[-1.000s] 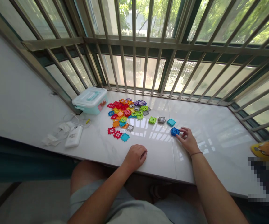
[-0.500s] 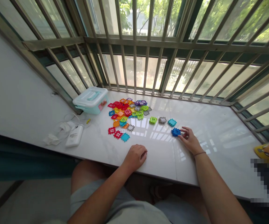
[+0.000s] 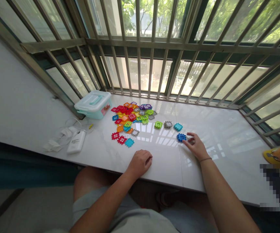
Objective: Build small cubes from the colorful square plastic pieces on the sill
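My right hand (image 3: 197, 146) is open beside a dark blue interlocking tile stack (image 3: 181, 137). The thumb tip is at the stack's right edge; whether it touches I cannot tell. The index finger is raised apart from it. A light blue tile (image 3: 178, 126), a grey tile stack (image 3: 168, 124) and a green tile stack (image 3: 158, 124) form a row behind. My left hand (image 3: 140, 162) rests on the table near the front edge, its fingers curled with nothing visible in them. To its upper left lies a heap of mixed coloured tiles (image 3: 131, 116).
A lidded pale teal box (image 3: 93, 105) stands at the back left. Nearer are a white power bank (image 3: 76, 141) and a cable (image 3: 68, 124). Metal window bars (image 3: 152, 71) rise behind the white table (image 3: 159, 168). A yellow patterned object (image 3: 279, 155) lies at the right edge.
My right hand's fingers have spread, and the index finger has lifted away from the blue tile stack, which lies flat on the table. The left hand stays in place.
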`<action>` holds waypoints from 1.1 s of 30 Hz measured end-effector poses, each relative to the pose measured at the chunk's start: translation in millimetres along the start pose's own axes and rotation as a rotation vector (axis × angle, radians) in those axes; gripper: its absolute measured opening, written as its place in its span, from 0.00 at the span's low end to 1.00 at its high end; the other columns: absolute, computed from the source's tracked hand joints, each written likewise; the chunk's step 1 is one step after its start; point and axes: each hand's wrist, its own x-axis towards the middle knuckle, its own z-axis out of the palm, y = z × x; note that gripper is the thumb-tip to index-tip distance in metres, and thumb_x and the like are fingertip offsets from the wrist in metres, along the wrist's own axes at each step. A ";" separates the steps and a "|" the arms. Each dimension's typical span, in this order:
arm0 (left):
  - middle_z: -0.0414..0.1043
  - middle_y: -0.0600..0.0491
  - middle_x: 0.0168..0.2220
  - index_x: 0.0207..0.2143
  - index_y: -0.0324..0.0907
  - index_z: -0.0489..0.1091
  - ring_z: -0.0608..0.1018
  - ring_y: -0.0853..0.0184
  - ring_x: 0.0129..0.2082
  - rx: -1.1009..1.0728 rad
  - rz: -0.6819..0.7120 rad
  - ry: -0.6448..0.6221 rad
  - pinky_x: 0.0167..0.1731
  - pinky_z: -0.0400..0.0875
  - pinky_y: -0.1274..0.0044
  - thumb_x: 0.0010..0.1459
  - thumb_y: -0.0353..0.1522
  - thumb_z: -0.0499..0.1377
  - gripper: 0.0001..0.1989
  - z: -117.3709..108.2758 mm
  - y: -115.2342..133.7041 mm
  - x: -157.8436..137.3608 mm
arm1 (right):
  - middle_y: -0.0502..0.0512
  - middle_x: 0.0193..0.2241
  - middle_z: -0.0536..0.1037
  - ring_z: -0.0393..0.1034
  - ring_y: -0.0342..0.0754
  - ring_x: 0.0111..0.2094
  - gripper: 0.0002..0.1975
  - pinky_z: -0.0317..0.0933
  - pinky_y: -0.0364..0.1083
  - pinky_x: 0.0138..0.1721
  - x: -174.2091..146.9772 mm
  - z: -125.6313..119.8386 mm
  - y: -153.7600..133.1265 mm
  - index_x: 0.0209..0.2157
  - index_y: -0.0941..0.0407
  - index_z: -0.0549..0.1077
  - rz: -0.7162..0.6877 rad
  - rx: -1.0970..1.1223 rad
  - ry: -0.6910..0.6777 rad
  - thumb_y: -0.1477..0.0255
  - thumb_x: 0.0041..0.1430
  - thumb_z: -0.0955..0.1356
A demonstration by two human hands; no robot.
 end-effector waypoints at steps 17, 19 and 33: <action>0.80 0.50 0.42 0.42 0.46 0.73 0.79 0.59 0.45 0.009 -0.010 -0.015 0.51 0.70 0.64 0.68 0.27 0.61 0.04 -0.6 -0.3 0.9 | 0.67 0.52 0.77 0.71 0.65 0.53 0.36 0.66 0.61 0.58 -11.0 38.4 -31.7 0.64 0.56 0.67 -0.060 -0.418 0.191 0.47 0.65 0.70; 0.80 0.50 0.42 0.42 0.46 0.73 0.79 0.59 0.46 0.011 -0.007 -0.015 0.51 0.70 0.64 0.68 0.28 0.61 0.04 -0.3 -0.7 0.7 | 0.67 0.53 0.77 0.71 0.65 0.54 0.33 0.66 0.60 0.57 -11.1 38.1 -31.0 0.63 0.56 0.67 -0.070 -0.409 0.203 0.51 0.65 0.70; 0.80 0.51 0.42 0.42 0.46 0.74 0.79 0.59 0.46 0.019 -0.003 -0.009 0.51 0.70 0.65 0.67 0.27 0.62 0.05 -0.5 0.0 0.0 | 0.67 0.53 0.79 0.72 0.64 0.52 0.29 0.69 0.60 0.57 -12.0 38.2 -28.7 0.61 0.56 0.68 -0.105 -0.360 0.240 0.59 0.63 0.70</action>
